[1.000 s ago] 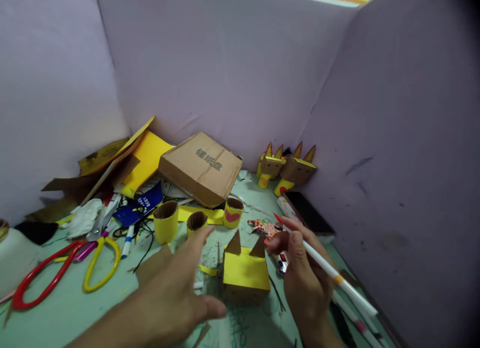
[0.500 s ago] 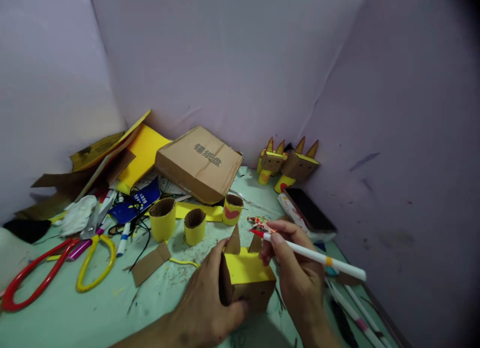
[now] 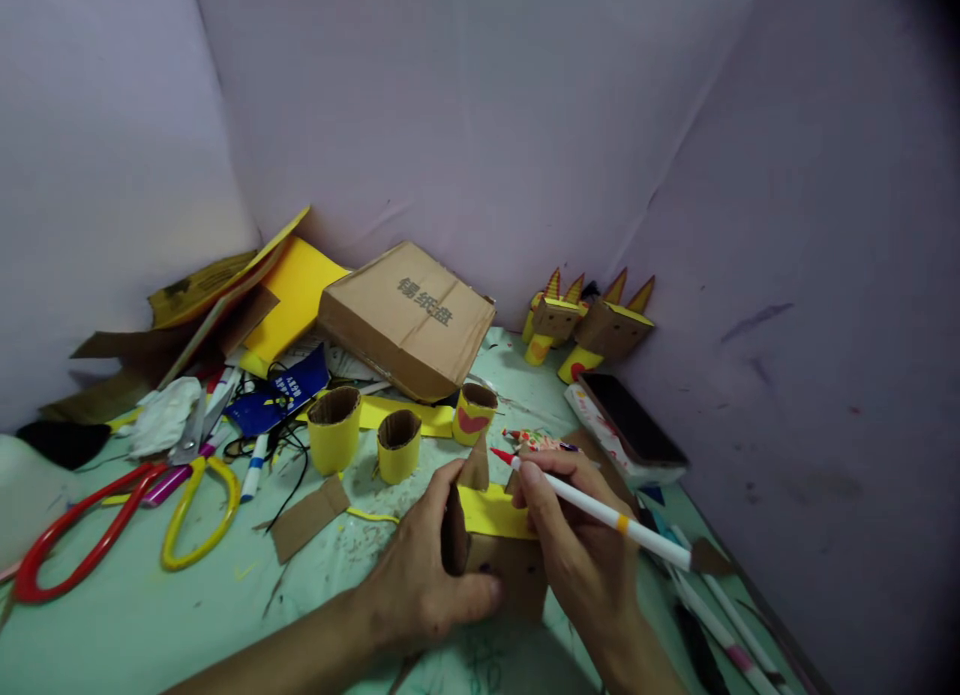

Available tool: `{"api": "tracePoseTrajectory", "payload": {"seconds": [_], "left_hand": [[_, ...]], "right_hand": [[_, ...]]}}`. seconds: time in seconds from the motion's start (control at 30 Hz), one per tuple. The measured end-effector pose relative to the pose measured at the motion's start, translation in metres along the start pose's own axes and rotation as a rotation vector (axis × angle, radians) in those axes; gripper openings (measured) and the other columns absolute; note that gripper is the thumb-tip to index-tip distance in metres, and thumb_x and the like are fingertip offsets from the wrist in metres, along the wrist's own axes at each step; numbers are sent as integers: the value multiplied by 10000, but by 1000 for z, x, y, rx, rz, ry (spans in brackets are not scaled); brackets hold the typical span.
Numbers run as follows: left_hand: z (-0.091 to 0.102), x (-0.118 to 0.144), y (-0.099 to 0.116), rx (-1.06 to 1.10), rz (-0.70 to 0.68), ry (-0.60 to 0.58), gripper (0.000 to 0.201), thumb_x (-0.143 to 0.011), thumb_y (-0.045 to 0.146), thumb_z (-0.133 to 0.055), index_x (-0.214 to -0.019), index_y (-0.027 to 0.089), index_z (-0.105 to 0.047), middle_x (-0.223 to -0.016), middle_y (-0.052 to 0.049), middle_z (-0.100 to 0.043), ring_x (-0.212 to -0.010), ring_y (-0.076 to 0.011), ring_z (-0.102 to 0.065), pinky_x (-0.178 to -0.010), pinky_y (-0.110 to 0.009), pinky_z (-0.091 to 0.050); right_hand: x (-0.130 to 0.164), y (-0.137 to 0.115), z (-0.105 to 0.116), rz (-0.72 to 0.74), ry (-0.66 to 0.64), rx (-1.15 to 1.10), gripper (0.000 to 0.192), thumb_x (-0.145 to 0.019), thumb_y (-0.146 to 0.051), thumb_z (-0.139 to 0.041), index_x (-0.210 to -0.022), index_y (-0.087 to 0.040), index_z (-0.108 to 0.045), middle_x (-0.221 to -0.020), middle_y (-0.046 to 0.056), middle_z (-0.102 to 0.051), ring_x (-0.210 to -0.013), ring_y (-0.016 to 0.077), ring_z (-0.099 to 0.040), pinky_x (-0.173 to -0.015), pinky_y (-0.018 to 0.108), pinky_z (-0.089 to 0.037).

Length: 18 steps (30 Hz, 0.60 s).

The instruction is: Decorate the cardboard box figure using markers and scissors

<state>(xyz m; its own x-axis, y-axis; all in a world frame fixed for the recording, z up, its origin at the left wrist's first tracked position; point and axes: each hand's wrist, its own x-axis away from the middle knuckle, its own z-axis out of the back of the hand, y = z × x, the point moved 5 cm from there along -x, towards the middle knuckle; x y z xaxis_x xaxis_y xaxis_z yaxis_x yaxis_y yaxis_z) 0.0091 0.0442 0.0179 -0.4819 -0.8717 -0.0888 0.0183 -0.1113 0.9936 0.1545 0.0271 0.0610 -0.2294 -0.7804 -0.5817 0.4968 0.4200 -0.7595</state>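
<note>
My left hand grips the left side of a small cardboard box that has a yellow paper top and pointed cardboard ears. Dark eye dots show on its front. Between the thumb and fingers of my right hand is a white marker, its red tip beside the left ear. That hand partly covers the right ear and the box's right side. Just beyond lie three yellow-wrapped cardboard tubes: a tall one, a short one and one with a red heart.
At left lie scissors with red and yellow handles. A flat cardboard box sits at the back beside yellow sheets. Finished-looking horned cardboard figures stand at the back right, behind a phone. More markers lie at right.
The red marker tip has moved left, close to the left ear, and my right hand has come nearer the box. The whole view has shifted slightly.
</note>
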Motion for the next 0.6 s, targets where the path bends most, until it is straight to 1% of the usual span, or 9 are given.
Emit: {"api": "tracePoseTrajectory", "payload": {"seconds": [0.07,0.13,0.27,0.43,0.6], "left_hand": [[1,0,-2,63,-6,-6,848,-567,263,-735,-1337,169,-392,-1227,-98,-630,-1089,-327,-590,-972,-436,-464],[0,1,-3,94,-9,-17,843,-566,250,-736,-1335,162,-403,-1212,-98,-631,-1078,-330,-592,-960,-437,-464],[-4,4,-5,138,-15,-23,838,-568,214,-714,-1345,172,-404,-1216,-98,-630,-1072,-331,-596,-942,-439,-474],[-5,7,-6,123,-28,6,861,-560,220,-709,-1367,180,-409,-1242,-108,-620,-1095,-349,-583,-958,-443,-462],[-7,6,-5,152,-41,-26,815,-582,200,-680,-1350,178,-407,-1197,-93,-638,-1034,-317,-609,-932,-429,-483]], "right_hand": [[0,0,0,5,1,9,158,-911,-310,-572,-835,-201,-658,-677,14,-660,-562,145,-608,-447,229,-447],[0,-1,0,24,6,33,163,-909,-300,-569,-809,-202,-653,-650,7,-657,-548,143,-614,-450,226,-458],[2,-8,1,134,10,122,141,-900,-266,-581,-797,-209,-658,-604,-16,-659,-535,134,-633,-500,220,-510],[3,-7,0,227,-5,183,86,-904,-239,-595,-901,-212,-677,-692,5,-726,-563,137,-688,-532,213,-559],[3,-5,-1,288,17,231,73,-902,-231,-615,-941,-227,-676,-747,5,-750,-568,132,-711,-536,195,-574]]}}
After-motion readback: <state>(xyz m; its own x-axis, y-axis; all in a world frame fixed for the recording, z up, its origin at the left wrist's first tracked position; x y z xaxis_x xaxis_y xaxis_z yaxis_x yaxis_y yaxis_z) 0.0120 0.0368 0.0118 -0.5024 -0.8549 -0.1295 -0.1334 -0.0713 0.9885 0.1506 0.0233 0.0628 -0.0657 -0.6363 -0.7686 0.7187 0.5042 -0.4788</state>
